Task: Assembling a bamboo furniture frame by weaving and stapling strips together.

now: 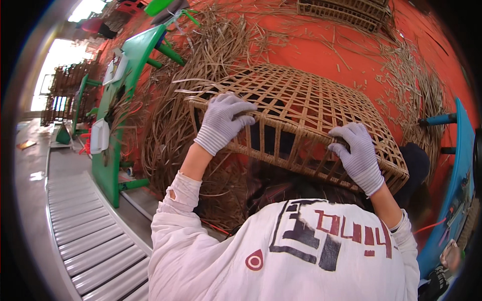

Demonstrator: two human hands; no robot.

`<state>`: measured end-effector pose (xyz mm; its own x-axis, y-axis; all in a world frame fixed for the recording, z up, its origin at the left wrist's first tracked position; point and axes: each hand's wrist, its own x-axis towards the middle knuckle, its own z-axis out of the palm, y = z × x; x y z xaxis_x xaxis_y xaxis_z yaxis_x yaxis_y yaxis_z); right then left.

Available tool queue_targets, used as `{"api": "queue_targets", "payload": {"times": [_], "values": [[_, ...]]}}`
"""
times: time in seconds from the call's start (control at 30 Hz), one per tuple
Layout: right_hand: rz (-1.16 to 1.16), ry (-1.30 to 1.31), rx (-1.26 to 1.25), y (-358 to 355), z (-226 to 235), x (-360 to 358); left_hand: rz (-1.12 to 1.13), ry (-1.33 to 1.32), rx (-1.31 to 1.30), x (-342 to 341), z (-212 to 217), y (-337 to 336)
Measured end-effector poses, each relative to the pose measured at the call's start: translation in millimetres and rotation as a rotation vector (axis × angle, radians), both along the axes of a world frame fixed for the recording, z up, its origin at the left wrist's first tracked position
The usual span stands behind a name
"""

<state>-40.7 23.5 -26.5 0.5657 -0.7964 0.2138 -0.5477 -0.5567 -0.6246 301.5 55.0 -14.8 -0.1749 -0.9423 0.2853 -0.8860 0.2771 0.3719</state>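
An openwork woven basket [311, 98] of tan strips lies across my lap, its lattice face turned up and its slatted side toward me. My left hand [223, 123], in a pale grey striped glove, grips the basket's near edge at the left corner, fingers over the rim and thumb below it. On the same edge farther right, my right hand [357, 156], gloved alike, is closed with fingers and thumb around the rim and side strips. Loose strip ends [193, 85] stick out past the basket's left corner. Part of my fingertips is hidden behind the weave.
Long brown strips [168, 125] are heaped on the orange floor at left, with more [416, 100] at right. A green table [106, 160] and a roller conveyor [95, 241] run along the left. A blue table [452, 200] stands right. Another woven basket [344, 15] sits beyond.
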Motion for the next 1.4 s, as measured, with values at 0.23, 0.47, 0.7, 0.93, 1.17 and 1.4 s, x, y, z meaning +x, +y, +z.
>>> {"api": "queue_targets", "payload": {"times": [0.23, 0.47, 0.7, 0.93, 1.17, 1.4], "values": [[-0.030, -0.001, 0.014, 2.3, -1.7, 0.6, -0.030, -0.009, -0.048, 16.8, -1.4, 7.2], [-0.017, -0.023, 0.018, 0.0, -1.6, 1.0, 0.226, -0.318, 0.090, 99.1, 11.3, 19.7], [-0.039, -0.120, -0.021, -9.4, -9.2, -26.8, 0.088, -0.231, 0.007, 99.4, 11.7, 13.2], [-0.931, -0.069, -0.002, -10.5, -29.3, -201.0, -0.037, -0.199, -0.093, -8.4, 6.1, 13.9], [-0.764, -0.651, 0.818, 57.3, -56.2, -208.3, -0.371, -0.157, 0.058, -122.1, -18.0, -12.9], [-0.559, -0.536, 0.481, -6.5, -33.7, -195.4, -0.386, -0.171, -0.176, -102.8, -0.7, -78.0]]}}
